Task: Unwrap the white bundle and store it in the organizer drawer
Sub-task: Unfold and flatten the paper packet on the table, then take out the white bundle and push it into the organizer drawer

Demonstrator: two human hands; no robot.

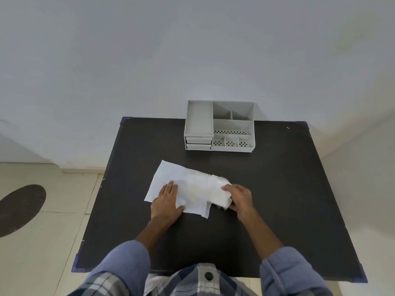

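A: Where do we stand with the white bundle (192, 186)?

B: It lies on the near middle of the dark table (277, 189), partly opened. The left part is spread into a flat sheet, and the right end is bunched up in folds.

A: And our hands?

B: Our left hand (167, 201) lies flat and wide on the spread part, fingers stretched out. We judge it serves as a weight, so the sheet does not slide while the other end is worked. Our right hand (240, 198) is curled around the bunched right end, thumb on top, holding that thick fold.

A: So the unwrapping is not done?

B: Not by our reading. The right end looks several layers deep, and we cannot tell what, if anything, sits inside it.

A: Where is the organizer (220, 124)?

B: At the far edge of the table, well apart from the bundle, against the wall. Its open compartments face up, and its two drawers (198, 143) sit stacked at the near left corner. Both look shut.

A: Then a drawer has to be pulled out first.

B: Yes, and that needs a free hand. We would also expect the loose sheet to need folding small, since the drawers look shallow.
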